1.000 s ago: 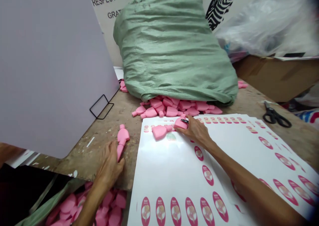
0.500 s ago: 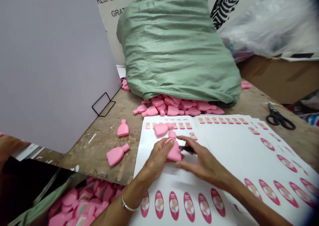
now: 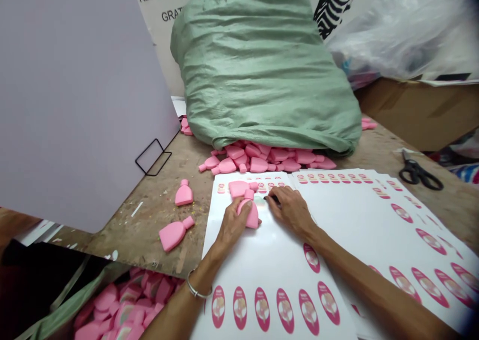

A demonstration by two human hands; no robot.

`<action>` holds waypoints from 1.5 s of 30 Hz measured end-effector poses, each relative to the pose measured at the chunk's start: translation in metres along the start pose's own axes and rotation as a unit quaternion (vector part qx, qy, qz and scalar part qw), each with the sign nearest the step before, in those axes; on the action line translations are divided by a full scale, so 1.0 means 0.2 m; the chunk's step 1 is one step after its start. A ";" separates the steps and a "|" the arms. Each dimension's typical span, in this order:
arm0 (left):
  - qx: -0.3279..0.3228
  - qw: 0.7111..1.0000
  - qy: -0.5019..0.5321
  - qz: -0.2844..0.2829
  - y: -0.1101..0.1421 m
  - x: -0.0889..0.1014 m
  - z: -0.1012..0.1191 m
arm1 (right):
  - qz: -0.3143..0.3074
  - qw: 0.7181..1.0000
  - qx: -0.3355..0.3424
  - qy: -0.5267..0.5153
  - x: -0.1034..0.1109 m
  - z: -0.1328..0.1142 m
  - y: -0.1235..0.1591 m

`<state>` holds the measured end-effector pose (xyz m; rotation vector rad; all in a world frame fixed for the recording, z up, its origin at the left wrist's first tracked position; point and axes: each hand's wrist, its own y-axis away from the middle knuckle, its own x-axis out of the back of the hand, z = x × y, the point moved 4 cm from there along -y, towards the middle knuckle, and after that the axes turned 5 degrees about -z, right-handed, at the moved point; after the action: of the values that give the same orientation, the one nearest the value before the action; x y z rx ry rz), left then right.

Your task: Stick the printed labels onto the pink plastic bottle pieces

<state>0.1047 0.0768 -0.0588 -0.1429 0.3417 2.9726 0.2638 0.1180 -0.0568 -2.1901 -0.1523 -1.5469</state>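
My left hand (image 3: 234,225) is shut on a pink foam bottle-shaped piece (image 3: 250,212), pressing it onto a white sheet printed with pink oval labels (image 3: 269,260). A second pink piece (image 3: 239,188) lies just above it, touching it. My right hand (image 3: 292,211) rests on the sheet beside them, its fingers pinching a small black tool (image 3: 271,198) whose tip is partly hidden. Two loose pink pieces (image 3: 183,193) lie on the worn wooden table (image 3: 149,215) left of the sheet, and another (image 3: 172,233) lies nearer the table edge.
A bulging green woven sack (image 3: 262,65) sits behind the sheets above a heap of pink pieces (image 3: 258,163). A lilac board (image 3: 75,95) stands at left on a wire stand (image 3: 153,158). Black scissors (image 3: 416,174) lie at right; a bin of pink pieces (image 3: 127,300) sits below the table edge.
Both hands have moved up the sheet, with my left hand carrying the pink piece up against the other piece. The loose pieces on the table have stayed put.
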 end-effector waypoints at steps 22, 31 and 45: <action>0.000 1.000 -0.015 -0.015 0.01 0.00 0.02 | 0.003 1.000 -0.009 -0.029 0.01 0.00 0.01; 0.010 0.999 0.041 -0.021 -0.01 0.01 -0.02 | 0.100 0.990 0.011 -0.099 0.06 -0.01 0.04; 0.001 0.960 0.280 -0.028 0.09 -0.06 0.12 | 0.033 0.931 -0.085 -0.353 0.24 -0.24 0.12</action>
<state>0.1122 0.0627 -0.0308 -0.9816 0.3910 2.8182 0.2474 0.0683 -0.0070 -2.7680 -0.1659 -0.6910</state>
